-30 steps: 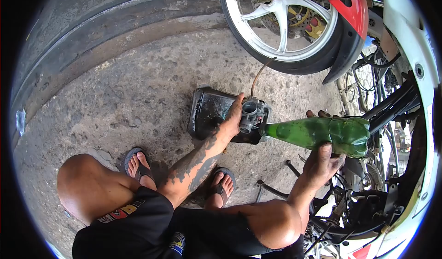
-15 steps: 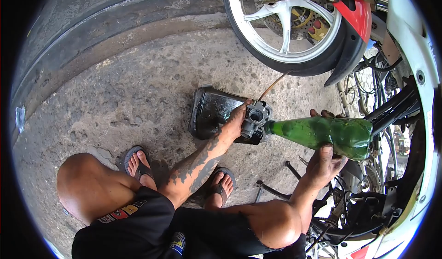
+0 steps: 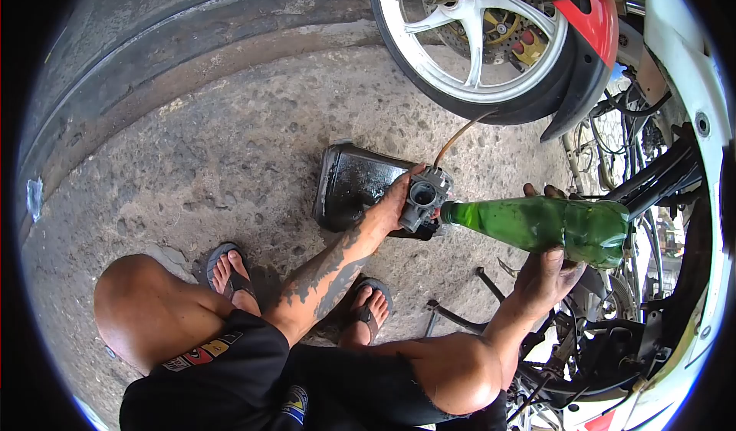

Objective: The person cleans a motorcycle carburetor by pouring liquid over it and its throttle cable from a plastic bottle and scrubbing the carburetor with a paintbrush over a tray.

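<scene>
A grey metal carburetor is in my left hand, its round bore facing up and a thin brown hose trailing from it. My fingers on its far side are mostly hidden. My right hand is wrapped round the wide end of a green plastic bottle. The bottle lies nearly level, with its mouth close against the carburetor's side; whether they touch I cannot tell. Below the carburetor, a black tray with a wet, dark surface rests on the ground.
A motorcycle's white front wheel stands beyond the tray, under a red and black fender. The bike's exposed frame and cables fill the right side. My sandalled feet are on rough concrete.
The bottle has shifted slightly to the right with my right hand, and the liquid inside has moved. The carburetor has turned a little in my left hand, and its hose has swung slightly.
</scene>
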Demonstrator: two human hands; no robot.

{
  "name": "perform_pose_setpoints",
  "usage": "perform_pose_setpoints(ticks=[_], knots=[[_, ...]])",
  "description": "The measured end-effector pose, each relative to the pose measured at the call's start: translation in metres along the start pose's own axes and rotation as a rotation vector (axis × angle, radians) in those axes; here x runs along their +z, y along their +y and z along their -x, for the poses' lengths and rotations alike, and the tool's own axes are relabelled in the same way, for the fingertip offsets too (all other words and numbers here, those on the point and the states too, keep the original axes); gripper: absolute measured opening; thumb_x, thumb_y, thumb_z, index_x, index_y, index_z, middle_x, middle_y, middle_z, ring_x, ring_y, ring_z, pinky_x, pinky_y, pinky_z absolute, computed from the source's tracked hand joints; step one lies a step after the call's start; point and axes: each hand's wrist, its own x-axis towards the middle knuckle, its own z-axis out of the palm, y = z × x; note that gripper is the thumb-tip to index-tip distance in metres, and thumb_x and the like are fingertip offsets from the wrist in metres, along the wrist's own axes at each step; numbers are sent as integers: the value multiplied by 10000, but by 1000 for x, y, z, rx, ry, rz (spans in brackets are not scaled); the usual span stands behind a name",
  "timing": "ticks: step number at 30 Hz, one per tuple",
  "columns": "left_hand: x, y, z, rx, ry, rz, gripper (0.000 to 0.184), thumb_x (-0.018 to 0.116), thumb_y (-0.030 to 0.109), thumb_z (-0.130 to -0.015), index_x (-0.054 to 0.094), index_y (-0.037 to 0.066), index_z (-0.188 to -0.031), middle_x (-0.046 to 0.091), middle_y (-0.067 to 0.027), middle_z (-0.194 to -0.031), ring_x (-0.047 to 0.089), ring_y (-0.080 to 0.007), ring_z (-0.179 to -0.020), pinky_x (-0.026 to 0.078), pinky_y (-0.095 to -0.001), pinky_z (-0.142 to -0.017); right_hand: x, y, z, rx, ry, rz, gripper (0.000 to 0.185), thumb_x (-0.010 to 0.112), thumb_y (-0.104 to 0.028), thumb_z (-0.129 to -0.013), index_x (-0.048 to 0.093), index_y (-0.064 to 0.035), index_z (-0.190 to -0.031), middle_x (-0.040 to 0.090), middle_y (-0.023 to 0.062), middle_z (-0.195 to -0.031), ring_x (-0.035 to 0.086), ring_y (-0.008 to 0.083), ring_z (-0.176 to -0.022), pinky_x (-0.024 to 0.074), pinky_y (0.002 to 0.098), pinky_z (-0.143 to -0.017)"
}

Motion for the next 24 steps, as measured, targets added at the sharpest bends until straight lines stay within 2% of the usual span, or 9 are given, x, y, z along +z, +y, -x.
perform_pose_setpoints(ticks=[5, 7, 8, 9, 11, 12, 17, 23, 24], knots=[[26, 4, 15, -5, 114, 43, 634, 459, 671, -826, 598, 63, -935, 647, -89, -779, 638, -204, -591, 551, -331, -492, -3, 4, 3, -35, 18, 29, 785, 757, -309, -739, 342, 46, -1303, 542, 267, -1127, 589, 434, -994, 484, 530, -880], [16, 3, 10, 54, -80, -82, 693, 415, 716, -811, 561, 54, -954, 631, -64, -769, 647, -189, -654, 574, -327, -521, -4, 8, -2, -74, 39, 41, 767, 745, -304, -754, 343, 50, -1302, 544, 267, -1125, 592, 431, -990, 486, 527, -879], [10, 1, 7, 59, -74, -70, 580, 493, 626, -837, 481, 97, -1076, 619, -62, -867, 650, -185, -727, 592, -355, -547, -6, 11, -5, -98, 45, 64, 749, 734, -294, -766, 344, 53, -1303, 542, 269, -1130, 591, 428, -993, 484, 527, -883], [12, -1, 10, 59, -75, -69, 580, 493, 626, -837, 481, 97, -1076, 619, -62, -867, 650, -185, -727, 592, -355, -547, -7, 12, -7, -121, 50, 86, 730, 723, -284, -778, 345, 55, -1303, 541, 270, -1134, 591, 426, -995, 481, 526, -887], [16, -6, 17, 216, -105, -127, 515, 590, 502, -842, 385, 174, -1182, 594, -70, -1008, 650, -202, -791, 591, -381, -520, -7, 13, -9, -118, 74, 91, 721, 718, -294, -786, 352, 55, -1300, 539, 271, -1141, 590, 425, -998, 472, 525, -895], [13, -2, 15, 132, -179, -65, 502, 634, 404, -844, 344, 234, -1217, 555, -80, -1103, 651, -231, -812, 585, -395, -531, -8, 16, -11, -117, 78, 89, 725, 715, -301, -789, 348, 53, -1304, 537, 272, -1147, 588, 428, -1001, 467, 525, -899], [8, -2, 16, 143, -300, -118, 513, 626, 361, -860, 334, 229, -1262, 564, -73, -1093, 641, -244, -835, 576, -397, -587, -4, 16, -11, -113, 90, 62, 746, 711, -320, -794, 329, 47, -1319, 527, 277, -1165, 582, 433, -1010, 458, 523, -904], [10, 5, 20, 198, -284, -197, 511, 572, 457, -871, 385, 191, -1266, 595, -63, -1031, 641, -214, -855, 578, -375, -588, -4, 17, -9, -104, 69, 40, 740, 696, -306, -809, 307, 34, -1338, 516, 283, -1178, 568, 443, -1032, 454, 526, -912], [12, 10, 21, 126, -380, -128, 539, 524, 530, -865, 422, 173, -1256, 607, -60, -1009, 641, -194, -857, 577, -363, -588, -8, 18, -9, -104, 32, 51, 704, 656, -301, -840, 299, 24, -1352, 495, 281, -1216, 549, 451, -1062, 448, 529, -919]])
